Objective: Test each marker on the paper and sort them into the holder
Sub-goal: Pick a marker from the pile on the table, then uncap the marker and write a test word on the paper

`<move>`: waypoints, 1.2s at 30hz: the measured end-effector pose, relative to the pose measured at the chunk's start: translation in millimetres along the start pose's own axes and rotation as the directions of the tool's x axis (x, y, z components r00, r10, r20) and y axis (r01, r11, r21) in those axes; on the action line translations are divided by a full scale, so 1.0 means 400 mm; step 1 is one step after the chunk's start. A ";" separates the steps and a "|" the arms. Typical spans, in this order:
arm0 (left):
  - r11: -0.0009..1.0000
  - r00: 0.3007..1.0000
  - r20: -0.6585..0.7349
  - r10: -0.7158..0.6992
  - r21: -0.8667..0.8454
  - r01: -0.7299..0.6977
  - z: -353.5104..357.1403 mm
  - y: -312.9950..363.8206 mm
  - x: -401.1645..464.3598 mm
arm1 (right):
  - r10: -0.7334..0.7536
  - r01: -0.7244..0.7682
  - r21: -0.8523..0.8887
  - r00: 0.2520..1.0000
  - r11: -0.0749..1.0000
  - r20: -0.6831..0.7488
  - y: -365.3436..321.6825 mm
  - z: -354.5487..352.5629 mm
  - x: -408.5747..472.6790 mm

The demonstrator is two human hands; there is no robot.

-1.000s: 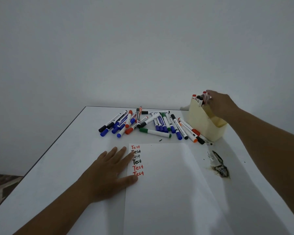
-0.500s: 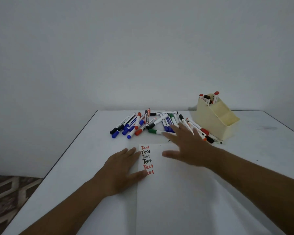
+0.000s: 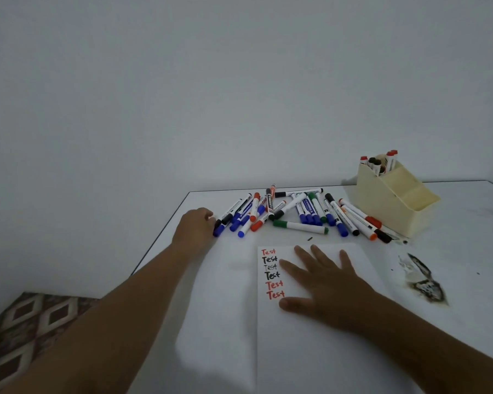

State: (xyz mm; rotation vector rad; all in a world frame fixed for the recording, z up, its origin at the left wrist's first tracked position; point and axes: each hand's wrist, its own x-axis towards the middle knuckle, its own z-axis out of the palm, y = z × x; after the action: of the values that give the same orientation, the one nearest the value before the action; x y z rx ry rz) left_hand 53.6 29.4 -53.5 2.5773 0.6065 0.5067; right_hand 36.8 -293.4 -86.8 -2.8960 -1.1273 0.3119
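Markers (image 3: 299, 214), roughly two dozen, lie heaped on the counter (image 3: 453, 251) beyond both hands. The left hand (image 3: 195, 226), fingers curled, touches the heap's nearest end. The right hand (image 3: 322, 282) presses flat on one paper (image 3: 310, 351) bearing six "Test" lines. One holder (image 3: 393, 203), far right, holds about six markers.

A plain, pale grey wall (image 3: 239, 81) fills the upper half of the frame, dimly and evenly lit. A white worktop (image 3: 453, 251) occupies the lower right, marked by a dark smudge (image 3: 423, 282) at the right. A floor covering (image 3: 32, 331) with a brown-and-cream diamond pattern is seen at lower left.
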 end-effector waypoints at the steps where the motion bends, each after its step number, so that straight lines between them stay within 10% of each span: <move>1: 0.999 0.999 0.037 -0.029 0.024 0.029 0.002 -0.002 0.016 | 0.002 -0.002 0.004 1.000 1.000 0.001 0.000 -0.001 0.001; 13: 0.990 0.999 0.009 -0.050 0.134 0.048 -0.023 -0.044 0.016 | 0.001 -0.001 0.003 1.000 1.000 0.003 0.004 0.001 0.006; 21: 0.976 0.987 -0.130 -0.097 -0.207 0.069 -0.095 -0.090 -0.095 | 0.009 -0.009 -0.010 0.999 1.000 0.034 -0.001 -0.007 0.005; 30: 0.742 0.999 -0.026 -0.025 -0.670 0.001 -0.167 0.038 -0.279 | -0.014 0.019 0.096 0.998 0.995 -0.060 -0.025 -0.062 -0.001; 33: 0.697 0.994 0.048 0.102 -0.716 -0.037 -0.177 0.084 -0.331 | 0.094 0.080 0.619 0.965 0.781 -0.244 -0.057 -0.111 -0.025; 36: 0.703 0.971 0.076 0.226 -0.703 -0.108 -0.178 0.118 -0.359 | 0.214 0.187 0.975 0.954 0.119 -0.209 -0.093 -0.160 -0.055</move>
State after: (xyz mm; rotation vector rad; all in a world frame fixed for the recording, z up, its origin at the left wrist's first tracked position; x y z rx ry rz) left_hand -82.1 -55.4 -5.9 1.9115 0.0730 0.4674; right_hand 8.4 -277.1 -16.8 -1.5559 -0.4235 0.3888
